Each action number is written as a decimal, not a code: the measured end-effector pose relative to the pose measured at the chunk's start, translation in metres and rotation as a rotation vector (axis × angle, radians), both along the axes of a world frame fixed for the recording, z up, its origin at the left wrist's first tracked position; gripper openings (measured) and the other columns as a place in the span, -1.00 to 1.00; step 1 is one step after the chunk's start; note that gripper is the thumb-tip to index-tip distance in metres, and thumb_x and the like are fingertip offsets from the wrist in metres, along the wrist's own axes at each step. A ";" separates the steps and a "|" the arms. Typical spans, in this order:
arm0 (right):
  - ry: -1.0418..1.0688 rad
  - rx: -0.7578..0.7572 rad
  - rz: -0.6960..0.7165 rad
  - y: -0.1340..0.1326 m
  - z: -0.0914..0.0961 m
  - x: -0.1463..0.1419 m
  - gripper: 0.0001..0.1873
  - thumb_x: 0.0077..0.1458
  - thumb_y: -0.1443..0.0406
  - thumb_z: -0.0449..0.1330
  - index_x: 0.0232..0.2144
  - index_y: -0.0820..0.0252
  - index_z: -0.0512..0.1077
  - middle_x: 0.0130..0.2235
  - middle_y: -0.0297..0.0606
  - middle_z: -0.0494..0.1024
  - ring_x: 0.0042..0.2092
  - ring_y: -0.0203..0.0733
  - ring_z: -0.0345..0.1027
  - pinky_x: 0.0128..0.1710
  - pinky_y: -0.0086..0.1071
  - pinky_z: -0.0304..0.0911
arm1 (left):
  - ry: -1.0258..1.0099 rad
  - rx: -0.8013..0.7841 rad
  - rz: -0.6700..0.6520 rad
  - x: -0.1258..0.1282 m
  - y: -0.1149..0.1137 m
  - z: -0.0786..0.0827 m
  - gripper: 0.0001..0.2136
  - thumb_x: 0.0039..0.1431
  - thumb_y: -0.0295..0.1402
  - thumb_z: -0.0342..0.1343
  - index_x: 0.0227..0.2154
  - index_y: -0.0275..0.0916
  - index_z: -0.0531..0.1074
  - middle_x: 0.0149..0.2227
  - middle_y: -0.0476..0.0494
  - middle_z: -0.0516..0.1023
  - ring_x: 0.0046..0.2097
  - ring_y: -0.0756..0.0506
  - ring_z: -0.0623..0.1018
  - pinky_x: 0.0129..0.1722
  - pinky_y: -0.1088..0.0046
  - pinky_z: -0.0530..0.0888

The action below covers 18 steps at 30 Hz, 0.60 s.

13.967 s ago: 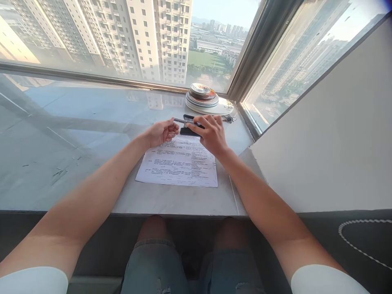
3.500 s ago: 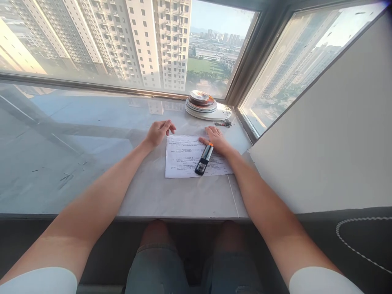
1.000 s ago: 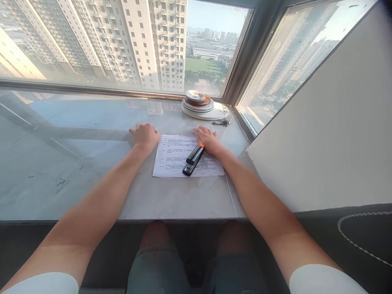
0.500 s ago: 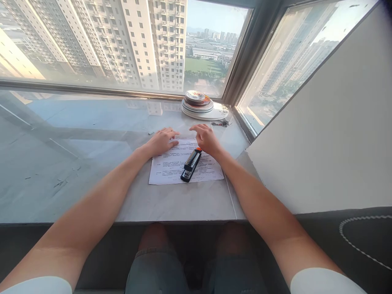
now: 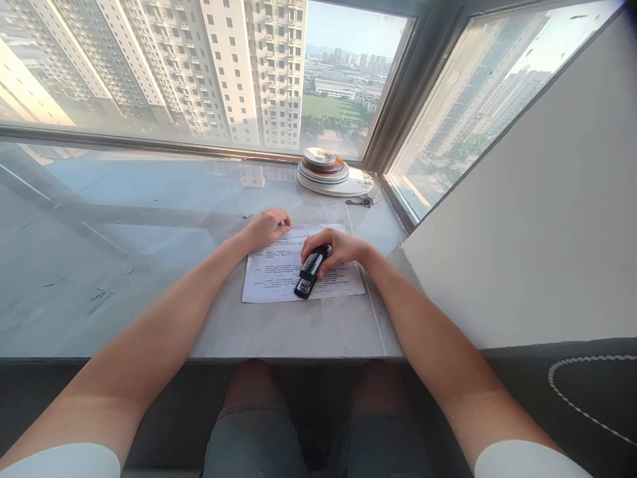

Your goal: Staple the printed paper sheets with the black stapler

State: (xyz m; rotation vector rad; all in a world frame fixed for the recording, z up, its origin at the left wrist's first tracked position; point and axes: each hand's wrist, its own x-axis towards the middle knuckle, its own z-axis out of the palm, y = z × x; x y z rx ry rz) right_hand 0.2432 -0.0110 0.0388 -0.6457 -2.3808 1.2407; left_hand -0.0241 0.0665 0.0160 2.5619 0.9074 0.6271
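Note:
A black stapler lies slanted across a printed sheet of paper, its near end toward me. My right hand has its fingers and thumb around the far part of the stapler and covers that end. At the sheet's upper left corner, my left hand rests with loosely bent fingers, the thumb a little apart from them. No object shows in it; what lies under the palm is hidden.
On the grey tiled ledge, a stack of plates stands by the window corner, with keys close in front. Small dark scraps lie at the left. A white wall bounds the right side.
My right hand has come down and nearer, from just beyond the stapler to a grip on it. The fingers of my left hand, spread flat before, are now bent. The stapler has barely moved.

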 end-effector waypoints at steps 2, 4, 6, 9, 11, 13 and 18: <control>0.046 -0.015 -0.110 0.000 -0.004 0.003 -0.38 -0.16 -0.11 0.60 -0.21 0.21 0.70 -0.28 -0.27 0.66 -0.25 -0.16 0.48 -0.23 -0.35 0.35 | -0.008 -0.008 0.003 -0.001 0.001 0.000 -0.85 0.37 -0.29 0.06 -0.22 -0.19 0.51 -0.11 -0.20 0.61 -0.09 -0.21 0.58 0.02 0.15 0.49; 0.133 -0.013 -0.296 0.002 -0.008 0.006 -0.43 -0.15 -0.07 0.60 -0.24 0.23 0.69 -0.35 -0.31 0.61 -0.29 -0.19 0.45 -0.29 -0.36 0.31 | -0.009 -0.003 0.015 -0.001 0.001 0.000 -0.84 0.36 -0.30 0.04 -0.22 -0.19 0.50 -0.13 -0.21 0.62 -0.09 -0.21 0.58 0.00 0.17 0.49; 0.252 0.017 -0.528 0.005 -0.012 0.009 -0.45 -0.11 -0.07 0.58 -0.22 0.22 0.68 -0.34 -0.31 0.62 -0.27 -0.16 0.46 -0.28 -0.34 0.33 | -0.007 -0.002 0.027 -0.001 0.001 0.000 -0.83 0.37 -0.30 0.02 -0.20 -0.19 0.51 -0.14 -0.20 0.63 -0.10 -0.21 0.58 -0.03 0.19 0.49; 0.404 0.123 -0.854 0.015 -0.018 0.013 -0.46 -0.04 -0.08 0.52 -0.16 0.18 0.68 -0.25 -0.27 0.66 -0.20 -0.10 0.50 -0.19 -0.26 0.42 | -0.015 -0.025 0.042 -0.001 0.002 0.000 -0.82 0.35 -0.31 0.02 -0.20 -0.16 0.53 -0.17 -0.16 0.66 -0.14 -0.19 0.59 -0.07 0.23 0.50; 0.425 0.210 -0.997 0.021 -0.021 0.016 -0.47 -0.01 -0.06 0.49 -0.11 0.16 0.68 -0.17 -0.22 0.69 -0.13 -0.05 0.53 -0.09 -0.19 0.47 | -0.028 -0.036 0.043 -0.001 0.002 0.000 -0.83 0.32 -0.32 0.02 -0.22 -0.14 0.54 -0.19 -0.13 0.67 -0.16 -0.18 0.60 -0.07 0.24 0.50; 0.381 0.286 -1.072 0.024 -0.023 0.019 -0.49 0.01 -0.01 0.48 -0.07 0.16 0.68 -0.11 -0.17 0.70 -0.07 0.00 0.55 0.03 -0.10 0.48 | -0.049 -0.039 0.036 -0.002 0.002 0.001 -0.83 0.29 -0.33 0.03 -0.24 -0.14 0.54 -0.21 -0.12 0.67 -0.17 -0.18 0.61 -0.06 0.25 0.50; 0.126 0.406 -1.123 0.023 -0.022 0.020 -0.52 0.14 0.07 0.40 0.06 0.13 0.67 -0.06 -0.11 0.68 0.06 0.09 0.49 0.18 0.04 0.43 | -0.066 -0.067 0.041 -0.004 0.000 0.001 -0.78 0.34 -0.26 0.04 -0.19 -0.15 0.58 -0.16 -0.16 0.71 -0.15 -0.20 0.64 -0.05 0.22 0.53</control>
